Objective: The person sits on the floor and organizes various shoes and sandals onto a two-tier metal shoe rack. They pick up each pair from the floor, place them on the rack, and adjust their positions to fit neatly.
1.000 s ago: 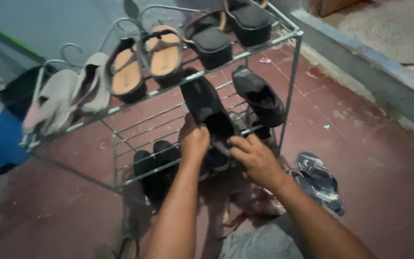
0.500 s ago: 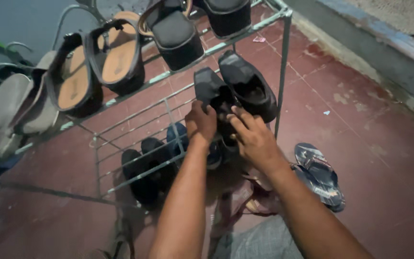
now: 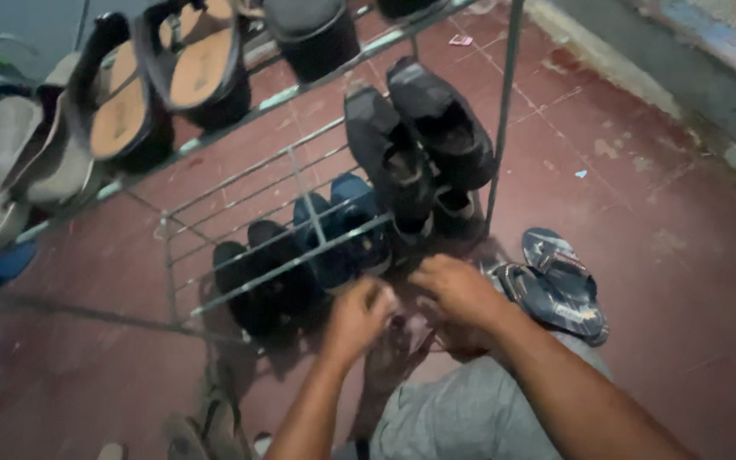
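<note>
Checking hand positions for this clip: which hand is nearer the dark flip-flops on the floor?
Right. The right hand is just left of the flip-flops, almost beside them; the left hand sits farther left, beyond the right hand.

Pair of black slip-on shoes [image 3: 419,149] on the pale grey metal wire rack [image 3: 300,183], soles dark and scuffed grey. Blue shoes [image 3: 342,234] and black shoes [image 3: 257,281] sit on the lowest tier. Top tier: tan-insole sandals with black straps [image 3: 168,81], beige-grey shoes [image 3: 10,162], black block-heeled shoes [image 3: 313,34]. Navy flip-flops with a pale mottled print [image 3: 555,285] lie on the dark red tiled floor [image 3: 641,196]. Grey checked cloth [image 3: 470,417] covers the knee.
</note>
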